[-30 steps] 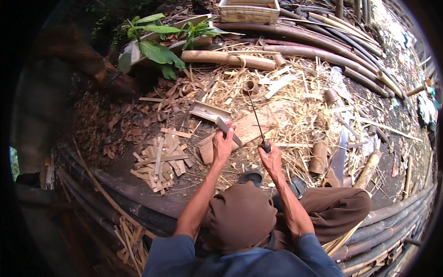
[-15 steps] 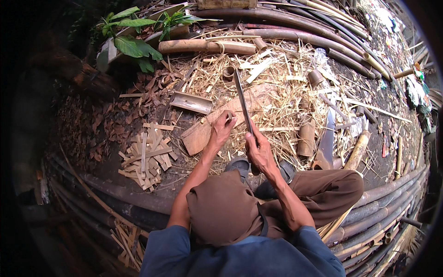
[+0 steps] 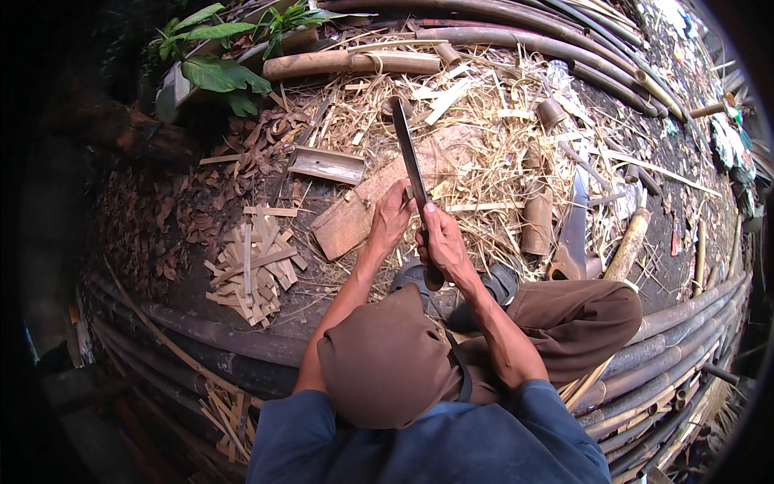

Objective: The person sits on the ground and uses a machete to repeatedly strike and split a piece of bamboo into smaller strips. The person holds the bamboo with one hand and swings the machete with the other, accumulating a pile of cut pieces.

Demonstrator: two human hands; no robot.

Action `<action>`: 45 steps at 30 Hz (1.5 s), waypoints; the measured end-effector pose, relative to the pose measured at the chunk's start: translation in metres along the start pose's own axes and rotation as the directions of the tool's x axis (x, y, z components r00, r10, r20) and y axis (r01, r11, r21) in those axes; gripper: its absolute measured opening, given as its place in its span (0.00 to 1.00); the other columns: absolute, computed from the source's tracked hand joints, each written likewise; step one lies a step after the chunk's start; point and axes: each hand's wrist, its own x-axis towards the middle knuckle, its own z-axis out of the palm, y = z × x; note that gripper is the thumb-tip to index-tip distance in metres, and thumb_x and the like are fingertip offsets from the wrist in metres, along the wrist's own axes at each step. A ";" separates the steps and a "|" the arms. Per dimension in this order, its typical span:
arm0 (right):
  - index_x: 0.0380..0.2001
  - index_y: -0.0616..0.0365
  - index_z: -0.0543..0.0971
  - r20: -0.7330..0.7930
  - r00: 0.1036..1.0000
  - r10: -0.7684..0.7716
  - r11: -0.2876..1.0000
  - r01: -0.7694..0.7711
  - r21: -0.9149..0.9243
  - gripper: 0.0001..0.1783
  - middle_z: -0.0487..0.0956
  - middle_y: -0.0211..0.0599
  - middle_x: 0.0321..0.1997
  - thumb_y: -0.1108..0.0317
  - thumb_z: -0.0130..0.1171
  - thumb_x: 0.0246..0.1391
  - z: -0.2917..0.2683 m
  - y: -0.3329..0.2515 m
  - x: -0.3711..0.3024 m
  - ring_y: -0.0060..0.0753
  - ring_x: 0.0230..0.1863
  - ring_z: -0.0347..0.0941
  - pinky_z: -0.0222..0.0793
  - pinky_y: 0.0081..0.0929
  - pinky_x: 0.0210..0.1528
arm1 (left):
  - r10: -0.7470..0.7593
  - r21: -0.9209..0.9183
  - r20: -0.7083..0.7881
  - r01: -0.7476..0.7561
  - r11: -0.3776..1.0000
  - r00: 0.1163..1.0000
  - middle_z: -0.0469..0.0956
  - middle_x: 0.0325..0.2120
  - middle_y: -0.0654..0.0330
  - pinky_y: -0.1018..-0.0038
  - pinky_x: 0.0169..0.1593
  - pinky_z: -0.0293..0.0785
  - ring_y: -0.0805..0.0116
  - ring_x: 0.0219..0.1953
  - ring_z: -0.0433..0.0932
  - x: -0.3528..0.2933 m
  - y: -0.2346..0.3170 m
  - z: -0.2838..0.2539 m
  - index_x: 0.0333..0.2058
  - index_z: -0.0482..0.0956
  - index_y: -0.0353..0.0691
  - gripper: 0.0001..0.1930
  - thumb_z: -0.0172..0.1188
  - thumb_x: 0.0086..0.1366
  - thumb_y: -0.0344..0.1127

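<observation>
My right hand (image 3: 445, 244) is closed round the handle of a machete (image 3: 414, 161), whose long dark blade points away from me. The handle's rounded end sticks out below my fist. Just left of the blade, my left hand (image 3: 390, 219) pinches a small piece of bamboo (image 3: 409, 194), mostly hidden by the fingers. The blade passes close beside that piece; whether they touch I cannot tell. A flat wooden board (image 3: 345, 229) lies on the ground beneath my hands.
Cut bamboo strips (image 3: 254, 266) are heaped at the left. A half-split bamboo piece (image 3: 328, 164) lies beyond the board, amid shavings (image 3: 492, 161). At the right are a handsaw (image 3: 577, 218) and a bamboo section (image 3: 537, 222). Long bamboo poles (image 3: 516, 40) line the far side.
The machete has shifted left, its blade coming nearer my left hand. My right hand has moved slightly left and up with it. My left hand has turned a little and risen.
</observation>
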 end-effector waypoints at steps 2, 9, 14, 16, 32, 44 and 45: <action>0.44 0.56 0.74 -0.015 1.000 -0.021 0.999 0.021 -0.027 0.24 0.66 0.23 0.15 0.47 0.39 0.69 0.001 -0.001 0.000 0.16 0.13 0.59 0.54 0.18 0.14 | 0.010 -0.005 0.003 -0.010 1.000 1.000 0.68 0.26 0.54 0.64 0.35 0.68 0.60 0.29 0.71 0.000 0.000 0.000 0.43 0.70 0.37 0.20 0.51 0.70 0.51; 0.55 0.52 0.73 -0.023 0.986 -0.168 0.971 0.161 -0.177 0.25 0.63 0.20 0.17 0.47 0.40 0.69 0.004 0.001 0.002 0.14 0.15 0.57 0.53 0.17 0.17 | -0.034 0.000 -0.008 0.034 0.999 0.999 0.70 0.27 0.53 0.63 0.35 0.69 0.59 0.29 0.71 0.001 0.008 -0.002 0.43 0.70 0.37 0.18 0.53 0.69 0.47; 0.63 0.52 0.67 -0.046 0.961 -0.274 0.917 0.247 -0.315 0.24 0.70 0.33 0.19 0.54 0.40 0.70 0.004 0.003 0.005 0.19 0.20 0.59 0.60 0.26 0.23 | -0.026 0.006 -0.013 0.027 1.000 1.000 0.71 0.28 0.50 0.63 0.34 0.70 0.56 0.29 0.73 0.001 0.010 0.000 0.43 0.69 0.35 0.15 0.54 0.69 0.42; 0.63 0.52 0.67 -0.028 0.970 -0.242 0.902 0.214 -0.374 0.24 0.78 0.44 0.32 0.56 0.40 0.70 0.004 -0.005 0.000 0.28 0.32 0.73 0.69 0.30 0.36 | 0.002 0.013 -0.041 -0.002 1.000 0.999 0.71 0.28 0.49 0.61 0.33 0.69 0.54 0.29 0.73 0.001 0.012 -0.001 0.42 0.69 0.35 0.15 0.53 0.69 0.43; 0.65 0.48 0.64 -0.029 0.940 -0.339 0.825 0.282 -0.490 0.23 0.76 0.55 0.53 0.61 0.42 0.68 0.011 -0.011 -0.004 0.56 0.54 0.74 0.72 0.38 0.52 | 0.014 0.037 -0.010 -0.014 0.999 1.000 0.70 0.32 0.44 0.54 0.37 0.69 0.42 0.34 0.72 0.002 -0.001 -0.004 0.41 0.68 0.35 0.10 0.50 0.69 0.36; 0.65 0.54 0.60 -0.102 0.977 -0.189 0.819 0.100 -0.564 0.28 0.76 0.62 0.22 0.55 0.44 0.66 0.001 0.002 0.011 0.64 0.30 0.77 0.68 0.49 0.33 | -0.245 0.113 -0.313 0.292 0.950 0.918 0.75 0.25 0.43 0.56 0.32 0.70 0.47 0.27 0.77 -0.012 -0.005 -0.006 0.40 0.72 0.31 0.13 0.46 0.72 0.37; 0.56 0.58 0.68 -0.088 0.955 -0.283 0.793 0.181 -0.582 0.22 0.76 0.62 0.23 0.56 0.45 0.66 0.002 0.008 0.012 0.68 0.31 0.75 0.67 0.52 0.32 | -0.290 0.085 -0.321 0.333 0.939 0.901 0.75 0.22 0.44 0.56 0.30 0.69 0.47 0.25 0.77 -0.010 -0.004 -0.009 0.38 0.73 0.32 0.15 0.45 0.73 0.39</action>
